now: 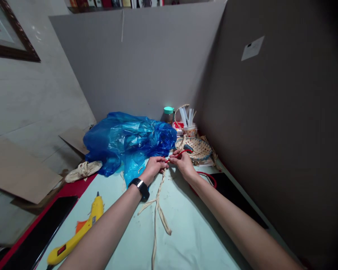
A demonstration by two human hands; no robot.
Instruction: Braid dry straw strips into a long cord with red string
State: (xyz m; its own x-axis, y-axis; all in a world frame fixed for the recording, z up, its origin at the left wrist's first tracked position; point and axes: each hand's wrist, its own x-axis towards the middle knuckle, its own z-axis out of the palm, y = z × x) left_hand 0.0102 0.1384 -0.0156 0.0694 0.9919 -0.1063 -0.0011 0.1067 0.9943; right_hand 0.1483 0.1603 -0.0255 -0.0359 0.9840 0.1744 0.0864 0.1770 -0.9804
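Note:
My left hand [154, 167] and my right hand [183, 162] meet above the middle of the table, fingers pinched close together. A thin red cord [183, 152] runs through the right fingers, and a bit of red also shows at the left fingertips. From under my left hand hangs a beige braided strand [158, 195], its loose ends spread over the pale cloth toward me. The left fingers close on the top of this strand, though the exact grip is too small to make out. A loop of red cord [211, 177] lies beside my right forearm.
A blue plastic bag [126, 137] lies behind my left hand. Past my right hand are a woven basket [201, 150], a cup of glue sticks [189, 131] and a green-lidded jar [168, 115]. A yellow glue gun [76, 234] and a woven slipper [83, 171] lie left. Grey panels [146, 67] stand behind.

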